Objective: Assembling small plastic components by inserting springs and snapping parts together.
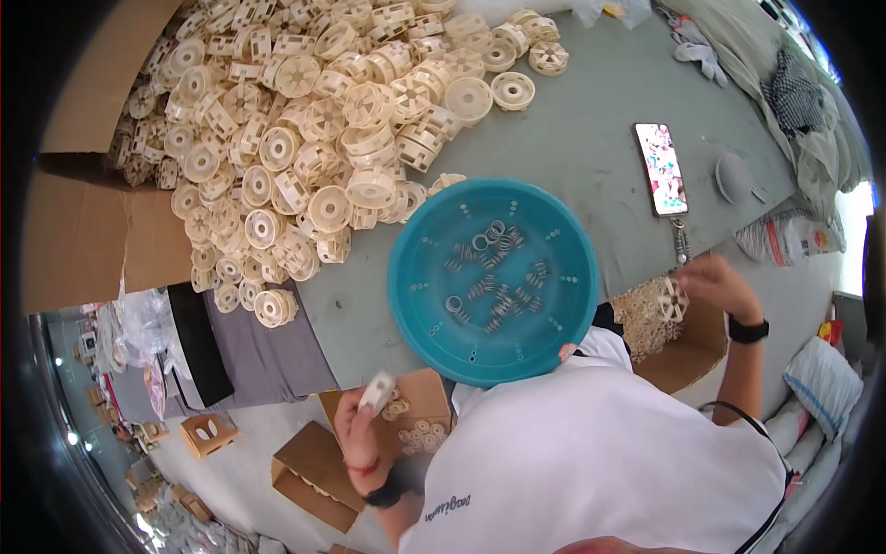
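My left hand point(356, 427), at the lower left, is closed round a cream plastic part point(377, 391), slightly blurred. Below that part is an open cardboard box point(426, 381) with several round cream pieces in it. On the right, my right hand point(724, 288) has its fingertips together at the edge of a spoked cream plastic disc point(673, 300). The disc is over a carton point(706, 358) filled with small cream parts. Between my hands, a round teal basin point(403, 319) holds many loose metal coil springs point(503, 300) and a few rings.
A large heap of cream plastic wheels point(318, 120) covers the left of the grey-green table point(591, 83), against a big cardboard box point(152, 235). A lit phone point(661, 171) with a beaded strap lies at the right. White gloves point(700, 57) and cloth point(796, 97) lie beyond.
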Demonstrator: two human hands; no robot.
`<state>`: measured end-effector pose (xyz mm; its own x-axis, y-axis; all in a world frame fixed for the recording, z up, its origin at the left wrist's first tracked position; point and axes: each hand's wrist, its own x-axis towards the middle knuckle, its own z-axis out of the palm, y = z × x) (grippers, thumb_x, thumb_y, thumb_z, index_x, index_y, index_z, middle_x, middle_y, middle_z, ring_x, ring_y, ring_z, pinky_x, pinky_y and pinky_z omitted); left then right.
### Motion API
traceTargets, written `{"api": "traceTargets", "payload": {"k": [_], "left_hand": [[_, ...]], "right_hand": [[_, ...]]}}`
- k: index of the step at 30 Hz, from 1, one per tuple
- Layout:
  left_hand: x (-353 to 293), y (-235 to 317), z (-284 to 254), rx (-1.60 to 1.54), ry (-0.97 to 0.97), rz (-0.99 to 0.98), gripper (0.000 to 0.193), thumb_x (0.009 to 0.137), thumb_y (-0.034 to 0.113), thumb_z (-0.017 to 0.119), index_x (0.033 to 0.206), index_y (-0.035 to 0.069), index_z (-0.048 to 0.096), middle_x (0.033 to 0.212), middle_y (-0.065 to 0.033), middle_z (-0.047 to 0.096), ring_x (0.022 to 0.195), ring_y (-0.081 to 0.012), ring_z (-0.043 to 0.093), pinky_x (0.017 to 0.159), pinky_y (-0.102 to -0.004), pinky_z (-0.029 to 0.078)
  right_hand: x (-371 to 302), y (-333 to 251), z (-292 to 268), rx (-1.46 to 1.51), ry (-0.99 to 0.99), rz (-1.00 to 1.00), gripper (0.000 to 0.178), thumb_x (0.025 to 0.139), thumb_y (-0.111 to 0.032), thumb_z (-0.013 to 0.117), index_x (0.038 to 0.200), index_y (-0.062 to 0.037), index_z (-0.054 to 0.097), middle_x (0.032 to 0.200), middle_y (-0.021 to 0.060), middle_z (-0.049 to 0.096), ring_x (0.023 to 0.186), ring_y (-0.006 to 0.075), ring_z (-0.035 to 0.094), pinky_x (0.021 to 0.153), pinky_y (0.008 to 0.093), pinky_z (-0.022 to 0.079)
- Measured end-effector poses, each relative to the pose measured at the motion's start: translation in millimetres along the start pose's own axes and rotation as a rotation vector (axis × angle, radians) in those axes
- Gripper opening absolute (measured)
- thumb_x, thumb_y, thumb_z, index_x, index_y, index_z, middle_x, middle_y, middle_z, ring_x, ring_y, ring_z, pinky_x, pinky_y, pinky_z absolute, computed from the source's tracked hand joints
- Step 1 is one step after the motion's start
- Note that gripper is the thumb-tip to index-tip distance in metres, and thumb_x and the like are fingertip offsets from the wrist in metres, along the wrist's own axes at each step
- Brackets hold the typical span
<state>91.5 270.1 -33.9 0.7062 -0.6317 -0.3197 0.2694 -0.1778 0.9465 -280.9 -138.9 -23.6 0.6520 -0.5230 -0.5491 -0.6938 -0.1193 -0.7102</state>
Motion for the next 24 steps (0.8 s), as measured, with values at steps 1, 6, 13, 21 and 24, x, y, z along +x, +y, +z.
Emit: {"api": "traceTargets", "payload": {"k": [1, 6, 13, 21, 24], "left_hand": [[-14, -14, -39, 0.035, -0.032, -0.169, 0.024, 0.084, 0.013, 0.055, 0.103, 0.000, 0.055, 0.098, -0.0083, 0.060, 0.087, -0.0117, 0.055, 0.075, -0.0257, 0.044], [9, 7, -37, 0.894, 0.184, -0.144, 0.028, 0.091, 0.020, 0.053, 0.107, -0.003, 0.052, 0.103, -0.0136, 0.060, 0.100, -0.0181, 0.057, 0.086, -0.0297, 0.044], [169, 52, 111, 1.053, 0.223, 0.566, 0.056, 0.076, 0.035, 0.068, 0.118, 0.004, 0.049, 0.110, -0.0157, 0.059, 0.101, -0.0292, 0.058, 0.086, -0.0371, 0.045], [221, 71, 140, 1.321, 0.201, 0.311, 0.071, 0.070, 0.043, 0.070, 0.122, 0.003, 0.044, 0.115, -0.0199, 0.052, 0.098, -0.0337, 0.057, 0.082, -0.0405, 0.047], [201, 60, 126, 0.385, 0.070, 0.416, 0.058, 0.080, 0.033, 0.060, 0.125, 0.003, 0.040, 0.121, -0.0181, 0.050, 0.100, -0.0337, 0.057, 0.081, -0.0437, 0.048]], "right_hand": [[-11, 13, -6, -0.206, -0.008, 0.088, 0.021, 0.085, -0.017, 0.058, 0.088, 0.0031, 0.063, 0.082, 0.0075, 0.064, 0.076, 0.0167, 0.059, 0.069, 0.0302, 0.047], [12, 16, 12, -0.306, 0.168, 0.071, 0.025, 0.084, -0.017, 0.058, 0.101, 0.0010, 0.060, 0.087, 0.0133, 0.064, 0.077, 0.0211, 0.061, 0.068, 0.0319, 0.048], [86, -134, 78, -0.589, 0.279, -0.667, 0.031, 0.083, -0.017, 0.060, 0.110, -0.0019, 0.056, 0.087, 0.0141, 0.060, 0.079, 0.0275, 0.059, 0.064, 0.0357, 0.048], [79, -153, 106, -0.455, 0.240, -0.887, 0.029, 0.081, -0.020, 0.060, 0.104, -0.0026, 0.057, 0.090, 0.0124, 0.061, 0.087, 0.0299, 0.058, 0.084, 0.0400, 0.044], [73, -122, 101, -0.651, 0.216, -0.901, 0.028, 0.081, -0.020, 0.060, 0.103, -0.0029, 0.058, 0.091, 0.0118, 0.061, 0.089, 0.0291, 0.058, 0.092, 0.0421, 0.039]]}}
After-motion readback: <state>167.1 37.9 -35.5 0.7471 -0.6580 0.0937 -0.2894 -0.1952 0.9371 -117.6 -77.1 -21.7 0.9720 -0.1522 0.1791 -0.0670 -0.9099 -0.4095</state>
